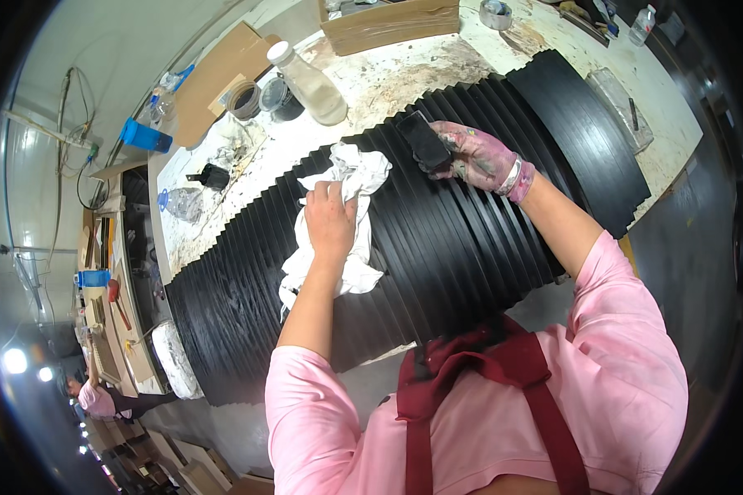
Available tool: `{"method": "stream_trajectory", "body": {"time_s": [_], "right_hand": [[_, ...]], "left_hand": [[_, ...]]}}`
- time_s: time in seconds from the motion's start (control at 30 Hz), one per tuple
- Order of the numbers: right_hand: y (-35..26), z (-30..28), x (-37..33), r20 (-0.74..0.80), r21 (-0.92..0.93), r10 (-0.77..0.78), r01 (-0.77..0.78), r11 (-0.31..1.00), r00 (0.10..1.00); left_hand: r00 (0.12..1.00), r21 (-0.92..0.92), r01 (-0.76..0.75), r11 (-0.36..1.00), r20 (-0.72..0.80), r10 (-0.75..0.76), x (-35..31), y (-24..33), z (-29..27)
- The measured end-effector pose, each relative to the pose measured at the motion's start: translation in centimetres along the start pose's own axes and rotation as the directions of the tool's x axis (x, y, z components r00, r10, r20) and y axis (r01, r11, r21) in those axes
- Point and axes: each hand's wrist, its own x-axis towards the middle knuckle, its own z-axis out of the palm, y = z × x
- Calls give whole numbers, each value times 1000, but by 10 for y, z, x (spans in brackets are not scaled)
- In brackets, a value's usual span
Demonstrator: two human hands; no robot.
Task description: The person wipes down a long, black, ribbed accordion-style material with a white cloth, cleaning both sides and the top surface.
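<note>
A long black pleated bellows (462, 223) lies across the table in front of me. My left hand (331, 221), without a glove, presses down on a crumpled white cloth (359, 177) on the pleats, its fingers curled into the fabric. My right hand (483, 157) wears a stained pink glove. Between its thumb and fingers it grips a black rectangular block (424, 140), perhaps a sponge or pad, just over the far part of the pleats. Whether the block touches the bellows I cannot tell.
Beyond the bellows, the stained white table (413, 70) bears a capped bottle (309, 87), an open jar of dark stuff (281, 101), a cardboard box (392, 29) and a tape roll (495, 14). A grey slab (619, 107) sits at right. Another person (99, 400) is far left.
</note>
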Motion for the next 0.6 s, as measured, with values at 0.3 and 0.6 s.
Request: {"method": "stream_trajectory", "body": {"time_s": [0.3, 0.6], "right_hand": [[-46, 1, -5, -426, -720, -307, -114, 685, 851], [-59, -65, -11, -151, -956, -612, -272, -110, 776]], "left_hand": [[1000, -4, 13, 1000, -25, -13, -3, -1, -4], [1000, -15, 10, 1000, -6, -10, -5, 2, -2]]}}
